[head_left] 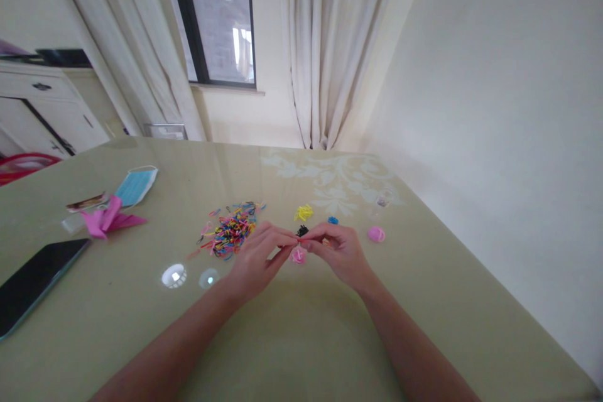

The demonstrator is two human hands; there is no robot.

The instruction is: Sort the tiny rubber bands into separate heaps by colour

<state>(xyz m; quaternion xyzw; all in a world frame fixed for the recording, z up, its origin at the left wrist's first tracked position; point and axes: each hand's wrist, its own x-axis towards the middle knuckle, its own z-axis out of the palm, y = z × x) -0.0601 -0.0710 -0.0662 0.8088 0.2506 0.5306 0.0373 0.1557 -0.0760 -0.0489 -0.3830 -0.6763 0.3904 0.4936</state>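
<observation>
My left hand [261, 257] and my right hand [340, 252] meet over the table, fingertips pinched together. Between them is a small red rubber band [301, 240], mostly covered by the fingers. Left of my left hand lies a heap of mixed-colour rubber bands [232, 231]. Small single-colour piles surround my hands: yellow bands [304, 211] and black bands [302, 230] beyond the fingertips, blue bands [333, 220] behind my right hand, pink bands [298, 255] just below the fingertips. Something orange by my right fingers is partly hidden.
A pink round object [376, 234] and a small clear container [382, 200] stand to the right. At left are a phone [40, 273], a folded pink item [110, 220] and a blue face mask [136, 186]. The glossy table [301, 339] meets a wall on the right.
</observation>
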